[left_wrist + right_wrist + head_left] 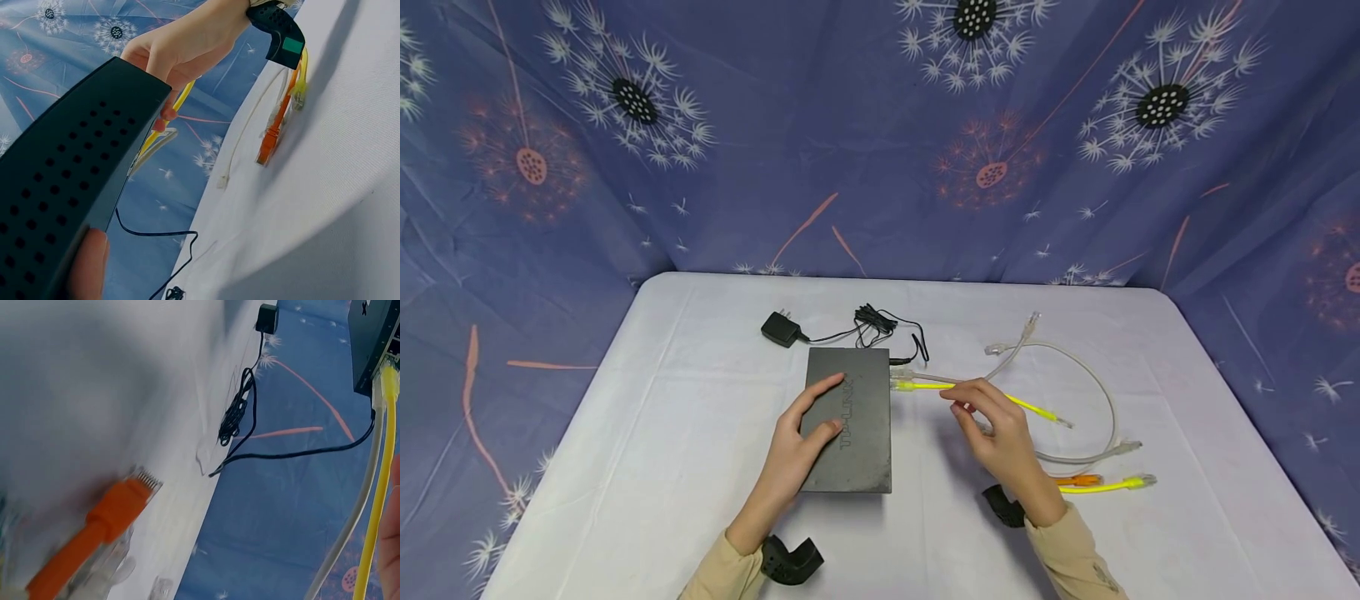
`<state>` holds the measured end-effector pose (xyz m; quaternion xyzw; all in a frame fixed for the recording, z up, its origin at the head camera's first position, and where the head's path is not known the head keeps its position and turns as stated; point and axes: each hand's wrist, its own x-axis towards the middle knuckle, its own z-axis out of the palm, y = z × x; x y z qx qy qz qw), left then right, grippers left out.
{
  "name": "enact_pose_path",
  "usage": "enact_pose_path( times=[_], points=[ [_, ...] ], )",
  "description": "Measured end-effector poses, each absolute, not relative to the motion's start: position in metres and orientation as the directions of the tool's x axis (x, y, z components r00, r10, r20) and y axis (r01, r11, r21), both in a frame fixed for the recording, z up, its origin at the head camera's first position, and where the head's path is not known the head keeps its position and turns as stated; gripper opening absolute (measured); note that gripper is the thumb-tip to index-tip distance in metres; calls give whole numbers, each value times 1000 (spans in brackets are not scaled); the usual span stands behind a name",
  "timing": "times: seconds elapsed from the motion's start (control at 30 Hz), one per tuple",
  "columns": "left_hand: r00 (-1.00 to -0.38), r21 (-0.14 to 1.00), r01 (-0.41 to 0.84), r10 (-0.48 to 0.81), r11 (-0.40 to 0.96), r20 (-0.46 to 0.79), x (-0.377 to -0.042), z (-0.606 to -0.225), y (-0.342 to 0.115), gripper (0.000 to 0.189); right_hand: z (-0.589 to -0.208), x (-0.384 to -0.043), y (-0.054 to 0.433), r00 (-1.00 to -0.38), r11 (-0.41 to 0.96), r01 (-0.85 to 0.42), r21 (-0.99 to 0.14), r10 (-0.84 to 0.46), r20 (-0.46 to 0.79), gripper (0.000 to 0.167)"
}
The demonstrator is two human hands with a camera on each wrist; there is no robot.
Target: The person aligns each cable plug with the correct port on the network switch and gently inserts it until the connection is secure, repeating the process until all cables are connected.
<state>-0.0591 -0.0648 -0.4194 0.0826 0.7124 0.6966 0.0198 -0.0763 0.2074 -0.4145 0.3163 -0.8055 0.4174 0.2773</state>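
A dark grey TP-LINK network switch [868, 433] is in my left hand [793, 442], which grips its left side with thumb and index finger on top. The left wrist view shows its perforated side [69, 181]. A yellow network cable [378, 506] and a grey network cable [350, 525] run from its right side. Beside the switch, my right hand [1000, 429] overlaps the yellow cable, fingers loosely bent and a gap between thumb and index finger. The right wrist view shows only part of a finger [390, 537] beside the yellow cable.
Behind the switch lie a black power adapter [782, 329] and its bundled cord [874, 321], which reaches the switch. To the right are an orange cable plug [1078, 480], another yellow cable [1112, 486] and looped grey cable [1108, 400]. A patterned curtain [850, 125] surrounds the white table [647, 467].
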Motion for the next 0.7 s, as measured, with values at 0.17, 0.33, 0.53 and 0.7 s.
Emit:
enact_pose_path(
  times=[0.17, 0.33, 0.53, 0.7],
  points=[
    [-986, 996, 90, 144, 10, 87, -59, -419, -65, 55, -416, -73, 215, -655, 469, -730, -497, -275, 704, 29],
    [-986, 996, 90, 143, 7, 88, -59, -419, -65, 54, -416, -69, 221, -669, 488, -713, -503, -262, 695, 31],
    [-987, 997, 81, 138, 11, 78, -59, -418, -65, 54, -417, -67, 227, -676, 492, -705, -511, -248, 694, 30],
    [-988, 997, 77, 136, 13, 75, -59, -417, -65, 55, -419, -65, 232, -683, 497, -697, -517, -240, 690, 26]
  ],
)
